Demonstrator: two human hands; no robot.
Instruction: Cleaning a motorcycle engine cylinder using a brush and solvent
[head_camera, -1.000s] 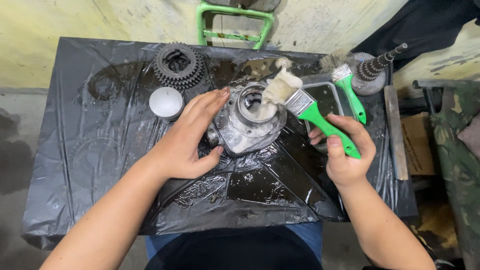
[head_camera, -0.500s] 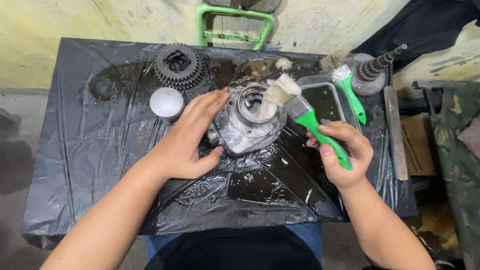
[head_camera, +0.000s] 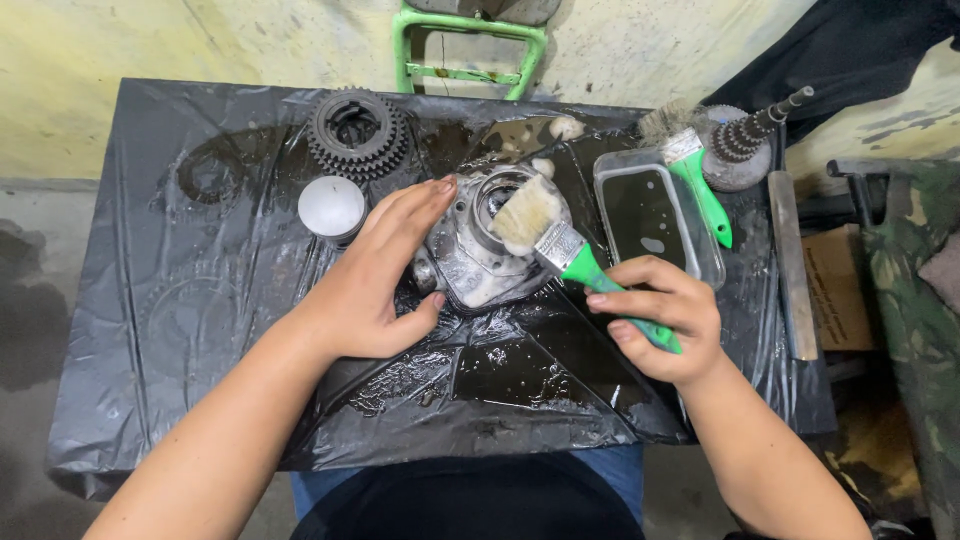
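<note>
Item: metal housing (head_camera: 480, 255) on bench betw. my hands — left hand (head_camera: 375, 275) flat, open, steadying its side; right hand (head_camera: 660, 315) closed on green-handled brush (head_camera: 570, 260), bristles at bore; I'd keep strokes short w/ firm bracing.

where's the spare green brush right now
In the head view, the spare green brush lies at the far right, along the clear tray, beside the geared shaft.

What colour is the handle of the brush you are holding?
Bright green, on the brush in the right hand; head view.
</note>
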